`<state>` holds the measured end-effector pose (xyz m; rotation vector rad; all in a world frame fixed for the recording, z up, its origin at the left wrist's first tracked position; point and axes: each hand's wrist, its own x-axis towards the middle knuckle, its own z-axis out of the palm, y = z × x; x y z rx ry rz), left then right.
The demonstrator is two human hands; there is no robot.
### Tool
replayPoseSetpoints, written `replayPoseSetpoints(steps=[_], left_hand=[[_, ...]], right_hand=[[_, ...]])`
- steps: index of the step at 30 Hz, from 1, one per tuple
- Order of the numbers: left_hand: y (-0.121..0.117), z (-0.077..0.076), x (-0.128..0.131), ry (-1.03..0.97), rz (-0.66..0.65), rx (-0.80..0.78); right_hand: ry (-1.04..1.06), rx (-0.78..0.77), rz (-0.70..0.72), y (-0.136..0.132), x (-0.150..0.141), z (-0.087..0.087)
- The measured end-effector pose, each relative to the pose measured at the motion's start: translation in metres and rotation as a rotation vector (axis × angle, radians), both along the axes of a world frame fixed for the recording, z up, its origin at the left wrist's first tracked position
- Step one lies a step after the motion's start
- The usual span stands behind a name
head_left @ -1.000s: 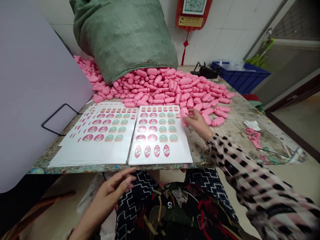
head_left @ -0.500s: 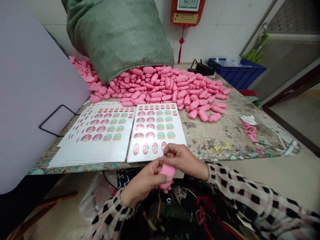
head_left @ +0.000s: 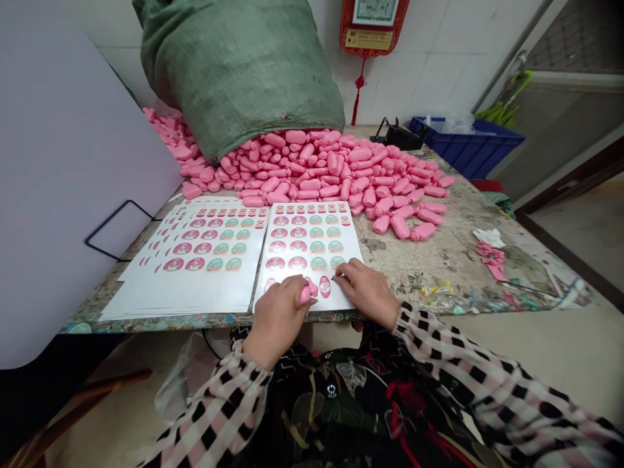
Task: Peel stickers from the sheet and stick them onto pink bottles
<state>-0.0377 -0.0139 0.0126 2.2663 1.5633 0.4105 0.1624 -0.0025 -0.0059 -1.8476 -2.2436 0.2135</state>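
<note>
My left hand (head_left: 279, 312) is closed round a pink plastic bottle (head_left: 307, 294) and rests on the near edge of a white sticker sheet (head_left: 312, 247). My right hand (head_left: 365, 289) lies beside it with its fingertips pinched at an oval sticker (head_left: 325, 286) in the sheet's bottom row. A second stack of sticker sheets (head_left: 195, 260) lies to the left. A big heap of pink bottles (head_left: 322, 172) spills from a green woven sack (head_left: 238, 65) at the back of the table.
The worn, paint-spattered table (head_left: 439, 260) carries pink scraps and white paper (head_left: 490, 250) at the right. A blue crate (head_left: 468, 146) and a black object (head_left: 397, 136) stand behind. A large white board (head_left: 63, 182) leans at the left.
My right hand took a pink bottle from the heap and brought it to my lap. My left hand took hold of it. Both hands then moved up onto the sticker sheet's bottom row.
</note>
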Motion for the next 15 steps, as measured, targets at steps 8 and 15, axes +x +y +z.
replayPoseSetpoints(steps=[8,15], left_hand=[[0.018,-0.009,0.004,0.141,-0.085,-0.063],[0.023,-0.010,0.001,0.146,-0.112,-0.060]], right_hand=[[-0.105,-0.016,0.090,0.008,-0.002,0.009],[-0.065,-0.061,0.177,0.015,0.006,0.010]])
